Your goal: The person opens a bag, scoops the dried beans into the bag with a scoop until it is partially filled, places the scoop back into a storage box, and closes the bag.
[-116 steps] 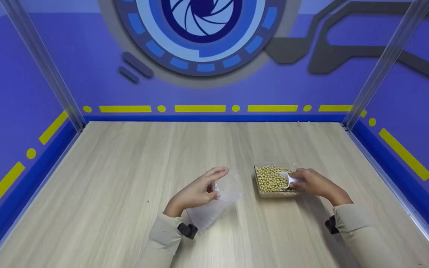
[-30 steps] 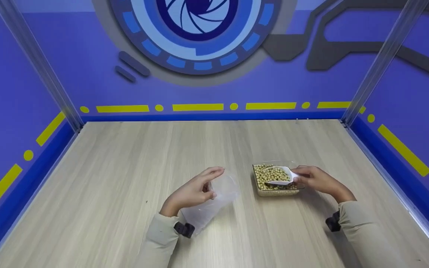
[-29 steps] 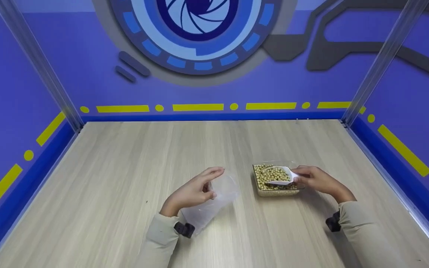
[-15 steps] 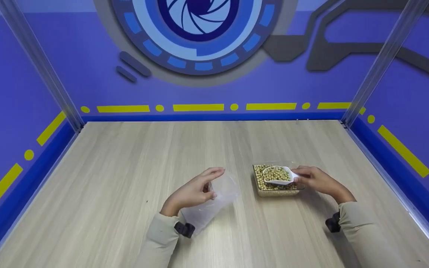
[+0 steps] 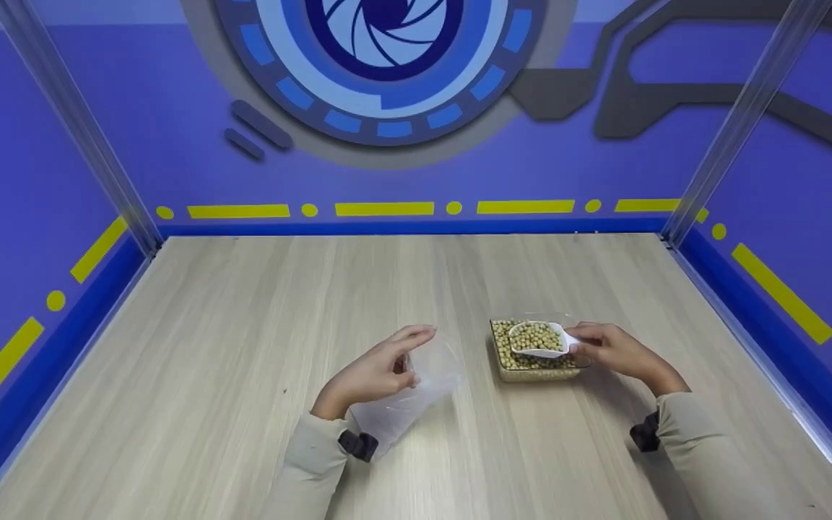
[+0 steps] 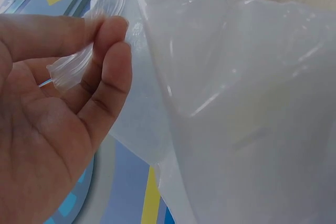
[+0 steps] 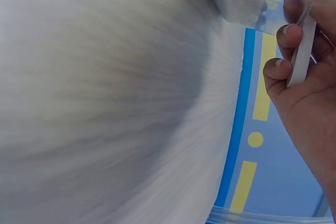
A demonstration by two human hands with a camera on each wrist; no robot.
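My left hand pinches the edge of a translucent zip bag, whose mouth faces the right side. In the left wrist view the bag spreads wide beside the fingers and looks slack. My right hand grips the handle of a white scoop, which is heaped with round yellowish beans. The scoop sits level over a clear rectangular container that holds more of these beans. In the right wrist view the fingers curl round the scoop's white handle, next to the container's clear wall.
The container and both hands are over a light wood table. Blue panels with yellow marks enclose it at the back and on both sides. Clear posts stand at the back corners. A tiny dark speck lies left of the left hand.
The right hand has brought the scoop up out of the beans, full, and turned it level over the container. Over the last half second it barely moves. The left hand keeps the bag nearly still.
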